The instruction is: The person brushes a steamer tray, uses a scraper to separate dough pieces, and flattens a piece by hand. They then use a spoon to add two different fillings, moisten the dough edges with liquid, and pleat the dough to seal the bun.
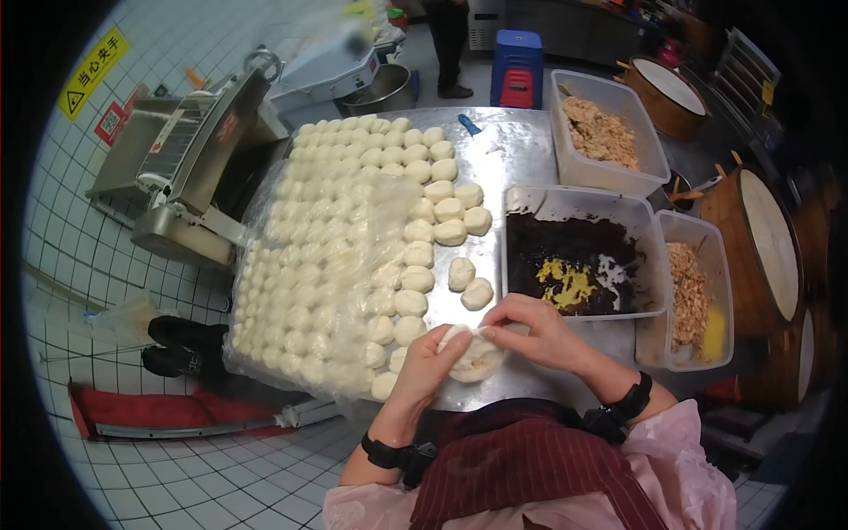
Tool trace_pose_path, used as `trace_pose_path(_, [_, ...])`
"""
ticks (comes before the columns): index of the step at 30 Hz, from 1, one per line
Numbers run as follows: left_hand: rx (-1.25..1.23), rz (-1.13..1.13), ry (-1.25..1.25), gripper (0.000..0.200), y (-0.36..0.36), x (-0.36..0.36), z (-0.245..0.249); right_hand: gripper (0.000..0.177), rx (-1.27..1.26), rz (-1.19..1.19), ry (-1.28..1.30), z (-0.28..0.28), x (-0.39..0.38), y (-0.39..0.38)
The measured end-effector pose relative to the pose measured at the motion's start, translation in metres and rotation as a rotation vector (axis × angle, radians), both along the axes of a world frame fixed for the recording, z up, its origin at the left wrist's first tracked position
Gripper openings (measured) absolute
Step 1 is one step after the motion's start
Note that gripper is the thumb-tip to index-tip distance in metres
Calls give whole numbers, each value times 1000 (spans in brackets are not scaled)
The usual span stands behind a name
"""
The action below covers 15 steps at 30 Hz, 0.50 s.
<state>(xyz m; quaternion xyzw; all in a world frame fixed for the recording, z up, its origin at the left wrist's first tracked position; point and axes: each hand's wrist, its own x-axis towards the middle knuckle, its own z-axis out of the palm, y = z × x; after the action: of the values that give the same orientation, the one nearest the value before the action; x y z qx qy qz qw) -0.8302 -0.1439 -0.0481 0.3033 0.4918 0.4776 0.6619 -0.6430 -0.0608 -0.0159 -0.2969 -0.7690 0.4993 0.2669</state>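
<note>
Between my two hands, close to the table's near edge, is a round white dough wrapper (477, 364). My left hand (428, 360) is closed on its left side, the thumb lying over the top. With thumb and fingers, my right hand (530, 329) pinches the upper right rim. Whatever is inside the wrapper is mostly hidden. Just beyond my hands sit two loose dough balls (477, 294). To their left, many dough balls (415, 279) stand in rows, a large part of them under clear plastic film (327, 256).
A plastic tub of dark filling (565, 238) with yellow and white patches stands right of the dough. Tubs of light chopped filling (601, 132) (685, 283) flank it. Bamboo steamers (760, 238) line the right. A metal machine (190, 168) borders the left. A person (448, 44) stands behind.
</note>
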Motion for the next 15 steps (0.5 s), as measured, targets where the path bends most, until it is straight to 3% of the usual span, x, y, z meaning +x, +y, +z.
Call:
trace_pose_path(5, [32, -56, 167, 25, 5, 24, 8, 17, 129, 3, 78, 0, 25, -3])
trace_pose_path(8, [100, -69, 237, 24, 8, 38, 12, 25, -242, -34, 32, 4, 39, -2])
trace_pose_path(11, [139, -100, 326, 23, 11, 46, 15, 25, -103, -3, 11, -10, 49, -3])
trace_pose_path(15, [141, -173, 391, 24, 16, 55, 16, 23, -116, -14, 32, -4, 62, -1])
